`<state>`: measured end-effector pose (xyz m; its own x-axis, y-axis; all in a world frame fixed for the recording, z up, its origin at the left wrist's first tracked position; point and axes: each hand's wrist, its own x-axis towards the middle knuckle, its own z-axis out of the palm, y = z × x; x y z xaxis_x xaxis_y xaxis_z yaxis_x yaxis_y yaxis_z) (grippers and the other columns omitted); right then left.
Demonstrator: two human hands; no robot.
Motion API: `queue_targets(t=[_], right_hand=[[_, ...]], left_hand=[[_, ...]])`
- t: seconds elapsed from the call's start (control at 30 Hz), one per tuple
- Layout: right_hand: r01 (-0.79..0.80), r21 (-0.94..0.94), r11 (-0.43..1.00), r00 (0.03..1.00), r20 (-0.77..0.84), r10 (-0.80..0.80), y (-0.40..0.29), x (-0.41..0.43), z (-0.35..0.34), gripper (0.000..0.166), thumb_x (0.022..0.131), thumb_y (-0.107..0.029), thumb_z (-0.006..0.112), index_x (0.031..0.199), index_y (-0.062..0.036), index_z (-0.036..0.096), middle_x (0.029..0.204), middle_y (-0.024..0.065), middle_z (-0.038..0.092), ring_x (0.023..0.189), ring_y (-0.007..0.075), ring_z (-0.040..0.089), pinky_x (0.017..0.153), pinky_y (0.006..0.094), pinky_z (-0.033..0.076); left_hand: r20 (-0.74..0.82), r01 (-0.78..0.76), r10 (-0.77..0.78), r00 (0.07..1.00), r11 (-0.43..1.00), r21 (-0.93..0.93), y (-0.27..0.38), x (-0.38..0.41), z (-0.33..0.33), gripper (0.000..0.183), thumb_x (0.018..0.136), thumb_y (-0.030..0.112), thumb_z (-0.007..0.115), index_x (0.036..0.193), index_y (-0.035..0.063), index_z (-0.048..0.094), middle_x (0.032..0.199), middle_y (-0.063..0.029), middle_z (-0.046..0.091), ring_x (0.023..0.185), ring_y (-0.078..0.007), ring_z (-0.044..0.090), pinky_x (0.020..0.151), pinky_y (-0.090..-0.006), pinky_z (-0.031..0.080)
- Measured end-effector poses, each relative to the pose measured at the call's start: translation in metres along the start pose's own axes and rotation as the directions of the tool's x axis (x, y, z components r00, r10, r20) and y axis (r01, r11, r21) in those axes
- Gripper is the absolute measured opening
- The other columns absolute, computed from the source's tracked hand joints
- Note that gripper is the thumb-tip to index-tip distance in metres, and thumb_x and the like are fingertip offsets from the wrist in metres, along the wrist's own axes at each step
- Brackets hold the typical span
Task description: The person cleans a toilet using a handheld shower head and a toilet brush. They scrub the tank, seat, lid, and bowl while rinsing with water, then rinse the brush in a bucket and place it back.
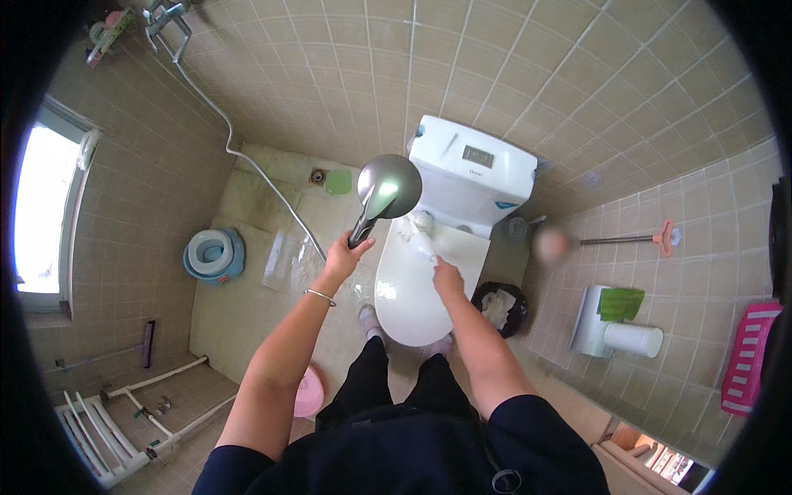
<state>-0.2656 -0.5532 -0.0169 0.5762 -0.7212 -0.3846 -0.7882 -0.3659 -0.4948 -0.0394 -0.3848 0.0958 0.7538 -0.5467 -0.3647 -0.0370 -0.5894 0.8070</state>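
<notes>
My left hand (345, 258) grips the black handle of a grey shower head (390, 185), held up left of the toilet tank. From the handle a metal hose (266, 176) runs up to the wall mixer tap (166, 23). My right hand (448, 279) is closed around the thin end of a white brush-like tool (422, 246). The tool's head is over the rear of the shut toilet lid (405, 297) and blends with the white behind it. Behind the lid stands the toilet tank (473, 158), partly covered by the shower head at its left edge.
A black waste bin (523, 309) holding crumpled paper stands right of the toilet. On the left floor sits a blue potty (235, 253). A pink basin (309, 393) lies beside my left leg. A green pad (338, 182) is near the floor drain (318, 177). The floor looks wet.
</notes>
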Motion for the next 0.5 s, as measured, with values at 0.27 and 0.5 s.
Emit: queue_targets(t=[0.27,0.5], right_hand=[[-0.199,-0.189,0.962,0.952,0.194,0.235,0.063,-0.139,-0.038,0.04,0.089,-0.019,0.048,0.129,-0.0192,0.049,0.093,0.0209,0.063,0.085,0.0383,0.061,0.072,0.0479,0.048],[0.055,-0.097,0.994,0.998,-0.025,-0.058,-0.038,0.015,0.043,0.029,0.086,-0.014,0.048,0.113,-0.0078,0.056,0.091,0.0198,0.063,0.088,0.04,0.059,0.076,0.0484,0.048]], left_hand=[[-0.031,-0.013,0.015,0.999,0.999,0.04,-0.024,0.003,-0.03,0.053,0.074,0.048,0.072,0.094,0.0001,0.062,0.068,-0.0138,0.06,0.063,-0.0245,0.058,0.062,-0.0366,0.046],[0.01,0.02,-0.019,1.0,0.999,-0.037,-0.05,-0.009,-0.05,0.052,0.074,0.047,0.072,0.094,0.0001,0.059,0.068,-0.0132,0.058,0.063,-0.0239,0.056,0.061,-0.0354,0.045]])
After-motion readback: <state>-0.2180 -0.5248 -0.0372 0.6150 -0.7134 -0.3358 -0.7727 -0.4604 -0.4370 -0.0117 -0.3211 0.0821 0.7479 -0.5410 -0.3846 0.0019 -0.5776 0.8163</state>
